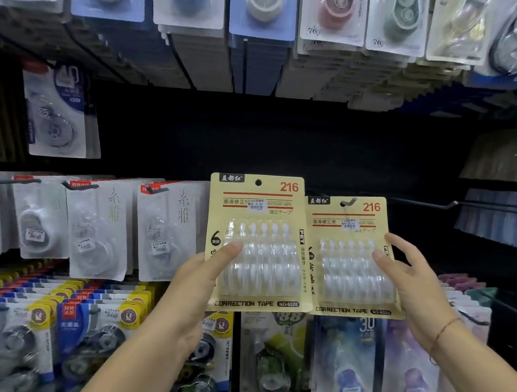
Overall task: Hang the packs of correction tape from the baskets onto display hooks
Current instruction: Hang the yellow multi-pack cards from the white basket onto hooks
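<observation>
We hold one yellow pack (258, 241) in our left hand (197, 286), thumb pressed on the clear blister, fingers hidden behind the card; its punched hole (258, 182) is free, not on any hook. A second pack (354, 254) sits just beside it to the right, its hole already threaded on a hook (349, 201), and our right hand (413, 283) steadies it with the thumb on the blister edge and the other fingers loosely spread. No basket is in view. We judge these packs light, the card stiff enough to hold flat but easy to crease, and the blister smooth and a little slippery, probably denting if squeezed hard. So we would pinch low on the card with the thumb across the blister, keeping the top clear. The thin strip of card above the hole looks like the weak spot; it should slide on straight, not be forced.
</observation>
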{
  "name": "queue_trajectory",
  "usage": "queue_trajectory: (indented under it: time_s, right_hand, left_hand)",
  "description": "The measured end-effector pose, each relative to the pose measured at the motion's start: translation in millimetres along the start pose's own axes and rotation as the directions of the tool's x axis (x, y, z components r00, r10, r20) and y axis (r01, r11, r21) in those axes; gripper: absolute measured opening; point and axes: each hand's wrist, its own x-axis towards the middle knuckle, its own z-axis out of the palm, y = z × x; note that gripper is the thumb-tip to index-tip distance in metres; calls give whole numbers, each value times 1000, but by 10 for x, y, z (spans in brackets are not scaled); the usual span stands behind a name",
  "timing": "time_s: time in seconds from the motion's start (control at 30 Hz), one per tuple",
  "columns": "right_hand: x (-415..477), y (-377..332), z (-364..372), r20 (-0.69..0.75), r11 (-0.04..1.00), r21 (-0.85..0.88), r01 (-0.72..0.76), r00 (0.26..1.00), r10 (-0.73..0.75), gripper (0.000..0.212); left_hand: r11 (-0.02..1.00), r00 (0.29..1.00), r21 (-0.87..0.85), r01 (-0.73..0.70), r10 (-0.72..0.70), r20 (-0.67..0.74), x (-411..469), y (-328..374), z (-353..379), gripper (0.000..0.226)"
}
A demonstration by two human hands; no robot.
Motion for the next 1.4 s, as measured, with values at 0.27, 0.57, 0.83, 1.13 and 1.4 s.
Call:
queue_trajectory:
  time_s: [0.27,0.57,0.83,1.13,1.4]
  right_hand:
    - [2,7,18,-3,1000,2,-4,1000,4,49]
    - [-17,19,30,26,1000,1,-21,999,20,51]
    - [16,52,10,23,1000,0,-30,999,30,54]
    - [49,86,-7,19,1000,-4,-29,999,29,54]
    - [56,90,17,24,1000,-6,-11,1000,11,52]
  left_hand:
    - [996,994,-44,-77,73,-87,-101,-94,-95,38]
    - [999,999,22,-28,29,-41,-168,-159,-1,54]
    - [996,996,-27,-84,83,-36,-56,-56,26,59]
    - [994,998,-92,-60,58,-20,-78,-191,-110,35]
    - [996,998,-63,-61,62,20,-33,-179,-69,63]
